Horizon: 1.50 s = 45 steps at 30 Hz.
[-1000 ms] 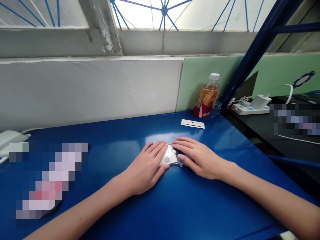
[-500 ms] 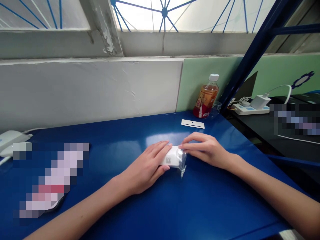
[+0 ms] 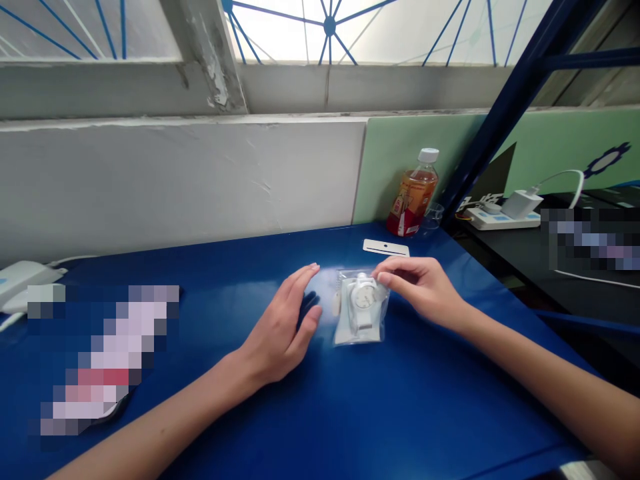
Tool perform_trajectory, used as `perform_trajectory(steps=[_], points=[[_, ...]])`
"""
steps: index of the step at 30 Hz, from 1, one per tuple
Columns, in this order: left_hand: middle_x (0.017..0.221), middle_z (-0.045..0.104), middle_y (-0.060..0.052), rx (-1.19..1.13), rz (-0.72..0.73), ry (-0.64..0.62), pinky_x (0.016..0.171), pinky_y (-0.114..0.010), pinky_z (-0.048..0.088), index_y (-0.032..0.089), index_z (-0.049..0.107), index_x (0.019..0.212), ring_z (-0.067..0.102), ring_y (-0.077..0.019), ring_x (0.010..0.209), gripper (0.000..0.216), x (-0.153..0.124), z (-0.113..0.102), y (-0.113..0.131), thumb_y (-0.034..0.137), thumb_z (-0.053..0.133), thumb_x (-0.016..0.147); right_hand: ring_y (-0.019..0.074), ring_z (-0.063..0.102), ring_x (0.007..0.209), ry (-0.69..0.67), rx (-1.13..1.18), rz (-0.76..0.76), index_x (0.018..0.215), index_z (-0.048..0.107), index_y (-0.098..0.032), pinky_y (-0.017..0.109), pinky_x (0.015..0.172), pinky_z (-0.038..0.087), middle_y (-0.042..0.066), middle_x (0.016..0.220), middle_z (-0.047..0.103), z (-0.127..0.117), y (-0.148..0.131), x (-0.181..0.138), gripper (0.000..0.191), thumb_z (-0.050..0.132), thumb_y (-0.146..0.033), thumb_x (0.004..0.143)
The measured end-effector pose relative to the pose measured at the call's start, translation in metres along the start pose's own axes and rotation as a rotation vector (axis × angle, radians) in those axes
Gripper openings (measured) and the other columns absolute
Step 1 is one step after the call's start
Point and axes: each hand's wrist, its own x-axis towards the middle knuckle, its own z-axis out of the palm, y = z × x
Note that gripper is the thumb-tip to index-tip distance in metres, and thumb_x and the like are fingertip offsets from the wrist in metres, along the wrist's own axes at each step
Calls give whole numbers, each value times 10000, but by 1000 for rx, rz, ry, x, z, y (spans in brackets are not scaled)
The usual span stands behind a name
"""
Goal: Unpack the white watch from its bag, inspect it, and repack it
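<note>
A clear plastic bag [image 3: 379, 331] with a white wristwatch [image 3: 363, 297] inside stands or lies over the blue tabletop, its face toward me; I cannot tell whether it touches the table. A pale card or paper seems to sit behind the watch in the bag. My right hand [image 3: 425, 287] pinches the bag's upper right edge between thumb and fingers. To the left of the bag, my left hand [image 3: 283, 330] is apart from it, thumb and fingers spread with nothing between them.
A white card [image 3: 385, 248] lies beyond my right hand, before a bottle of amber drink [image 3: 414, 193]. A blurred-out flat item [image 3: 107, 360] is at left, near a white adapter [image 3: 25, 277]. A blue post [image 3: 505, 113] rises at right, beside a power strip [image 3: 505, 219].
The bag has been turned so the watch face shows instead of the white side with a printed square code. My left hand has let go and drawn back left; my right hand keeps its pinch.
</note>
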Motion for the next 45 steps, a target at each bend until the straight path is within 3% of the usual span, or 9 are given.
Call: perform_trajectory(steps=[4,7,11,14,19,24,30,39,45], points=[[1564,290,-163,68,188,-42,1139,-534,353,230,174,1534,310,-359,1433,769,0,1,2,454,581,920,234,719,858,-25,-70,7,933,761,-191,362,753,593,79,952,777,9,9,-4,191,655,-345,893],[1540,329,-177,113,261,-133,1132,-563,343,237,156,1542,308,-387,1425,912,2,3,3,531,668,846,236,718,863,-12,-184,-32,972,757,-199,370,761,593,81,950,775,16,12,-7,191,631,-328,909],[1507,384,-183,111,210,-235,1124,-546,359,203,246,1519,358,-387,1394,929,4,4,5,545,718,795,223,714,841,-37,-294,-84,1022,733,-196,360,749,595,81,935,760,21,14,-10,198,597,-308,931],[1474,422,-193,107,169,-265,1104,-536,385,172,321,1480,391,-385,1367,896,5,5,5,524,735,767,248,688,983,-108,-441,-198,1140,690,-191,413,855,579,119,1084,719,19,14,-11,254,548,-290,955],[1469,427,-206,144,116,-268,1102,-517,389,128,337,1471,394,-366,1367,818,5,6,6,447,684,802,323,532,1282,-403,-628,-367,1345,560,-122,511,1028,484,201,1382,570,8,8,-13,493,570,-406,941],[1514,380,-233,205,79,-311,1134,-538,337,86,310,1494,347,-377,1409,830,6,6,5,485,636,843,342,375,1424,-534,-659,-297,1516,338,-95,533,1119,392,219,1539,393,3,6,-16,837,618,-556,876],[1577,296,-219,239,37,-374,1179,-542,251,96,247,1527,233,-364,1475,872,4,8,3,553,593,870,330,352,1438,-588,-652,-248,1521,328,-80,515,1150,354,211,1547,380,2,6,-15,866,613,-578,872],[1583,310,-179,208,8,-397,1186,-519,255,119,314,1514,246,-361,1472,896,7,2,3,650,587,846,343,246,1480,-637,-689,-223,1543,268,-57,511,1200,256,204,1589,287,1,4,-13,994,588,-676,834],[1592,293,-170,200,20,-382,1181,-520,267,128,300,1520,241,-355,1475,921,7,0,1,674,587,836,365,219,1483,-652,-741,-181,1529,266,0,527,1192,261,242,1586,261,1,4,-13,1048,559,-717,823]])
